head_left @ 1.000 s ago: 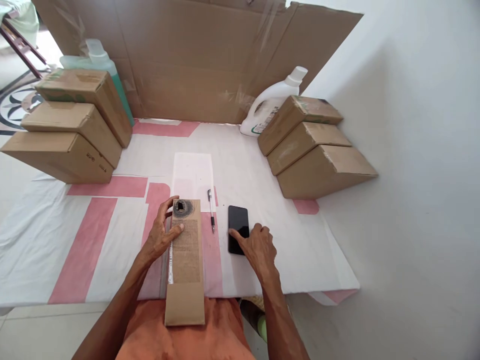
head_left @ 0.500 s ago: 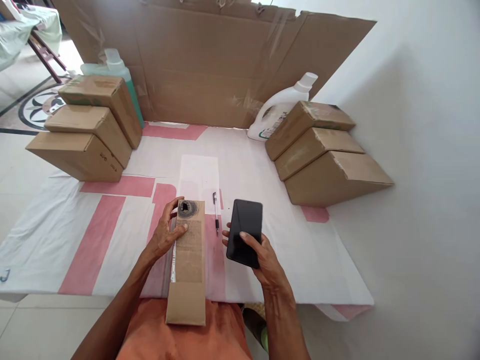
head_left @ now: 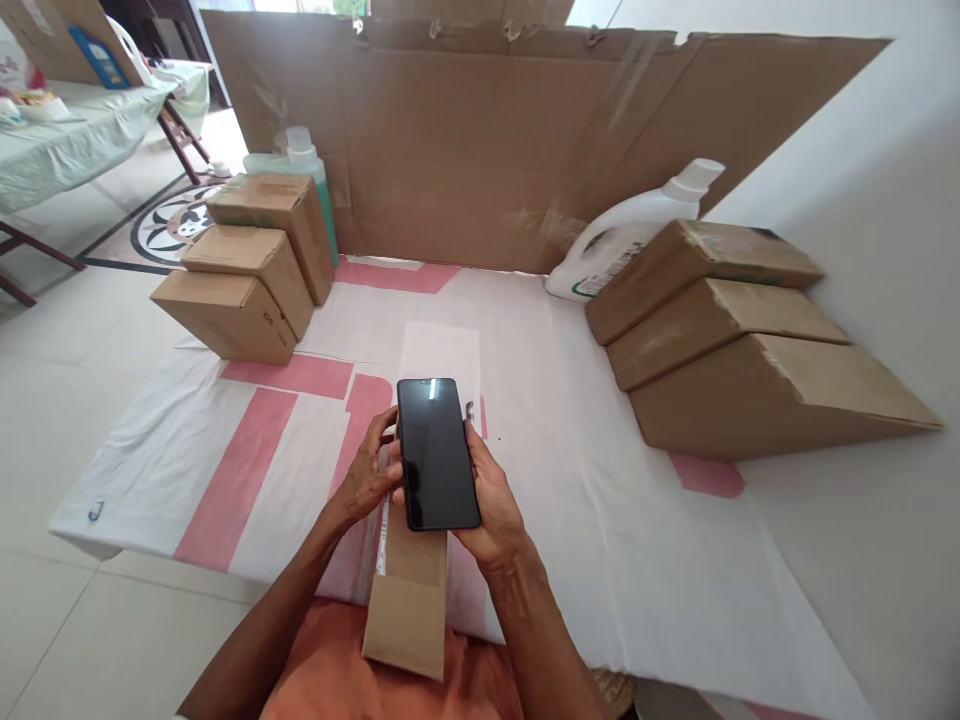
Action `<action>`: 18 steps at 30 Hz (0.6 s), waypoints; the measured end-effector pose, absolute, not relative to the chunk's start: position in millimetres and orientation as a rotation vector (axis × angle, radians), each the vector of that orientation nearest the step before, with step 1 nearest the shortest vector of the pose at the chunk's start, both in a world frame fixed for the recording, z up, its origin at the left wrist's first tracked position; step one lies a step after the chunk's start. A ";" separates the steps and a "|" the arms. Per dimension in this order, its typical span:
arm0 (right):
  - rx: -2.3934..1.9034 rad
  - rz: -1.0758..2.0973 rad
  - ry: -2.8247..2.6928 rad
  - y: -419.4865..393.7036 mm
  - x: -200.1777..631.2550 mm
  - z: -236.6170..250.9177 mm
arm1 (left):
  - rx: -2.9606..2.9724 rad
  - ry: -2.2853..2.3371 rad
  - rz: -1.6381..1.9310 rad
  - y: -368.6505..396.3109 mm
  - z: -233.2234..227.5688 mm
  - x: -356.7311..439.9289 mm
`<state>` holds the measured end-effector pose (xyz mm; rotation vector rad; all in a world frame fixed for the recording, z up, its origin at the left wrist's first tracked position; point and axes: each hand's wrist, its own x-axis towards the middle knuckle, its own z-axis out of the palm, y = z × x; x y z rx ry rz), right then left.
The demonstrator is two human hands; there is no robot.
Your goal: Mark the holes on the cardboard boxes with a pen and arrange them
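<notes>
Tiled floor, white wall on the right, and a table (head_left: pixel 637 560) covered in a white cloth with pink blocks on it. A big taped-up cardboard sheet (head_left: pixel 480 150) stands along the far edge like a backdrop, probably to screen off the room behind.

Three brown boxes (head_left: pixel 247 260) sit stepped near the far left corner with a green liquid bottle (head_left: pixel 300 165) tucked behind them. Another three boxes (head_left: pixel 742 340) are stepped along the right edge, with a white detergent jug (head_left: pixel 622 245) leaning in behind. Both stacks look laid out on purpose, mirrored, leaving the middle free.

At the near edge the right hand (head_left: pixel 487 495) is curled around a black phone (head_left: pixel 436 452), gripping it from below and the side with the dark screen facing up. It's held above a long flat cardboard piece (head_left: pixel 409 600) that hangs off the near edge over the person's lap. The left hand (head_left: pixel 369 470) is half closed, fingers resting on the phone's left edge and that cardboard, seemingly steadying them. A pen tip (head_left: pixel 469 408) peeks out just past the phone.

Labels: the jug has some green print and one left box a small mark, both too small to read.
</notes>
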<state>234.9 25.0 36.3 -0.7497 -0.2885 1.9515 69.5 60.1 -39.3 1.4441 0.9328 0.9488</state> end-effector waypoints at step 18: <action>-2.056 0.804 -0.764 -7.7 367.9 -33.0 | 1.447 0.931 0.946 58.8 -34.0 71.1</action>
